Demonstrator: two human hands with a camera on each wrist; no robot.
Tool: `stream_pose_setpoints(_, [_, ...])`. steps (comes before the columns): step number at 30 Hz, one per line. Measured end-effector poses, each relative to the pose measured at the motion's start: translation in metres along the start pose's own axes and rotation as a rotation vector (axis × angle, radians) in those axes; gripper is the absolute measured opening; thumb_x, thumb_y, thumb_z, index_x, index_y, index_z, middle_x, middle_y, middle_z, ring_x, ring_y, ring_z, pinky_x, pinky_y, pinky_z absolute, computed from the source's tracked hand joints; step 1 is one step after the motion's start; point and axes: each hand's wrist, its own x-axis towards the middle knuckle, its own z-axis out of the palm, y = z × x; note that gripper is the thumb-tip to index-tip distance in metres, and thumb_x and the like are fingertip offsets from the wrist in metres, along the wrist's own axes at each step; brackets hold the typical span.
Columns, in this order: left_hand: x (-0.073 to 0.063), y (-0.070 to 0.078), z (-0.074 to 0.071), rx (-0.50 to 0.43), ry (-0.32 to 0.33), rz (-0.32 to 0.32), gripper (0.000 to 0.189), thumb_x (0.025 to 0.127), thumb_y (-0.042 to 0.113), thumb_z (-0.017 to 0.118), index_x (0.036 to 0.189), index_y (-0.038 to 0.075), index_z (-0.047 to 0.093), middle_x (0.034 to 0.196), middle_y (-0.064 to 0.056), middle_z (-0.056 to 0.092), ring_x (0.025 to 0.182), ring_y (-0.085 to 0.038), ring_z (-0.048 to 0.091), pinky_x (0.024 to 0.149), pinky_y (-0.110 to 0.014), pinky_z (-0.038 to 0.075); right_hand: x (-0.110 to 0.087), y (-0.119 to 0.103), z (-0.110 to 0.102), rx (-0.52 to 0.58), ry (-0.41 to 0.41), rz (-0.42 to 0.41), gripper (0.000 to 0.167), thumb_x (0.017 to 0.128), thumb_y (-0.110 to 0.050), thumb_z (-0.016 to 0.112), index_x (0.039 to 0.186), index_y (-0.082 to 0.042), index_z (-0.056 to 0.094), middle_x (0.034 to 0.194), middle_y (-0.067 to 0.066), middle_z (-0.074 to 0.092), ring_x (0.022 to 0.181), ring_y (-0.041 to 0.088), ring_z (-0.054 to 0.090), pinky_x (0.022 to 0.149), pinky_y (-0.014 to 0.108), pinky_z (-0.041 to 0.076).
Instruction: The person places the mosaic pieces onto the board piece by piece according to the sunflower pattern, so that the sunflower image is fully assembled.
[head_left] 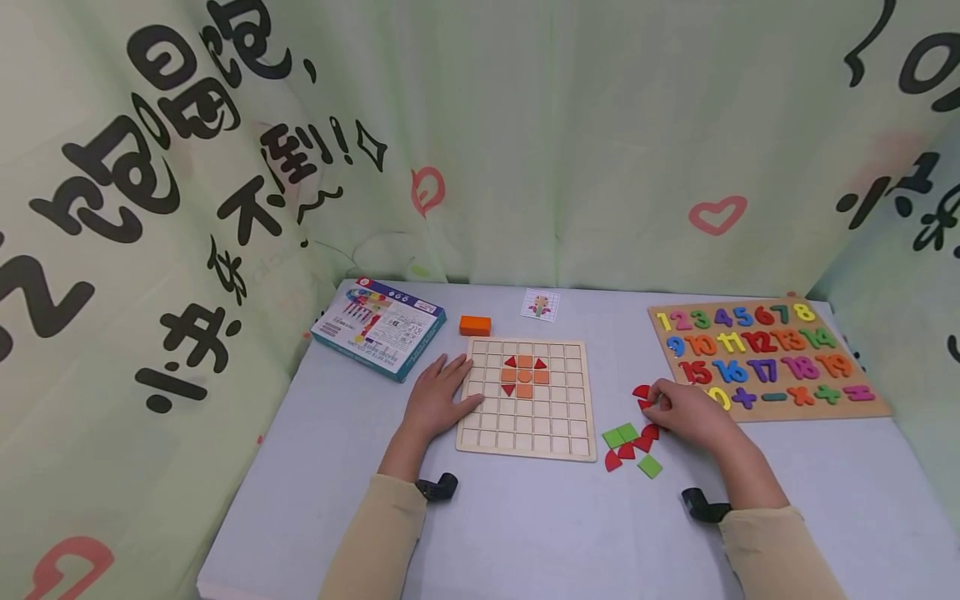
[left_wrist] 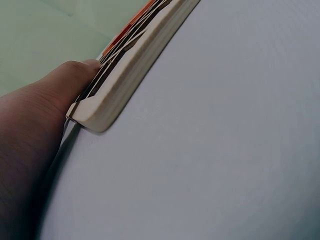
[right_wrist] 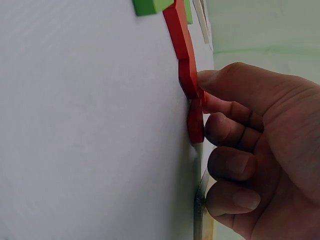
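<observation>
Steadying the board [head_left: 540, 417], apparently, with left hand [head_left: 435, 396] spread at its edge; pinching a red piece [head_left: 643, 404] in curled right hand [head_left: 688, 411], handily near green tiles [head_left: 628, 432]!

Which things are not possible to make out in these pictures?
Box, head view: fine print too small.
Card, head view: fine drawing too small.
Number board, head view: corner behind right hand.
Grid board, left wrist view: partly beyond top edge.
Green piece, right wrist view: cut by top edge.
</observation>
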Motion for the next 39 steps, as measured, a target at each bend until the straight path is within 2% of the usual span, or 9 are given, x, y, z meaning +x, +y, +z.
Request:
stream_pose_setpoints(7, [0.0,0.0,0.0,-0.005,0.0,0.001,0.077,0.091,0.066,0.052,0.154,0.026,0.036,0.162,0.006,0.033,0.153,-0.028,0.02,0.124,-0.049,0.021,0.001,-0.003,0.0,-0.011,0.008,-0.019,0.029,0.09,-0.029,0.071,0.106,-0.008,0.059,0.075,0.004,0.054,0.073,0.018,0.052,0.061,0.028,0.046])
stream_pose_setpoints(13, [0.0,0.0,0.0,0.0,-0.004,-0.003,0.077,0.091,0.067,0.051,0.155,0.027,0.035,0.162,0.007,0.032,0.153,-0.028,0.02,0.124,-0.049,0.021,0.004,-0.015,-0.001,-0.004,0.017,-0.032,0.029,0.09,-0.03,0.071,0.105,-0.009,0.058,0.075,0.004,0.055,0.071,0.018,0.053,0.061,0.027,0.048])
stream_pose_setpoints(23, [-0.001,0.002,-0.003,-0.012,-0.012,-0.012,0.077,0.091,0.065,0.053,0.155,0.026,0.035,0.162,0.006,0.032,0.153,-0.028,0.019,0.124,-0.049,0.021,0.014,-0.059,-0.001,0.019,-0.005,-0.079,0.031,0.09,-0.033,0.071,0.11,-0.012,0.058,0.08,0.006,0.054,0.069,0.019,0.052,0.053,0.028,0.047])
stream_pose_setpoints(28, [-0.001,0.001,-0.002,0.001,-0.012,-0.009,0.076,0.091,0.066,0.051,0.154,0.026,0.036,0.162,0.006,0.032,0.153,-0.028,0.02,0.124,-0.049,0.021,0.021,-0.078,0.004,0.022,-0.006,-0.117,0.028,0.089,-0.03,0.072,0.108,-0.013,0.059,0.081,0.005,0.054,0.074,0.018,0.052,0.056,0.027,0.046])
stream_pose_setpoints(39, [0.0,0.0,-0.001,0.008,-0.01,-0.009,0.077,0.091,0.067,0.05,0.154,0.026,0.036,0.162,0.007,0.032,0.153,-0.027,0.02,0.124,-0.049,0.021,0.038,-0.113,0.023,0.009,-0.017,-0.19,0.023,0.088,-0.028,0.073,0.101,-0.014,0.06,0.076,0.004,0.053,0.072,0.018,0.051,0.058,0.027,0.041])
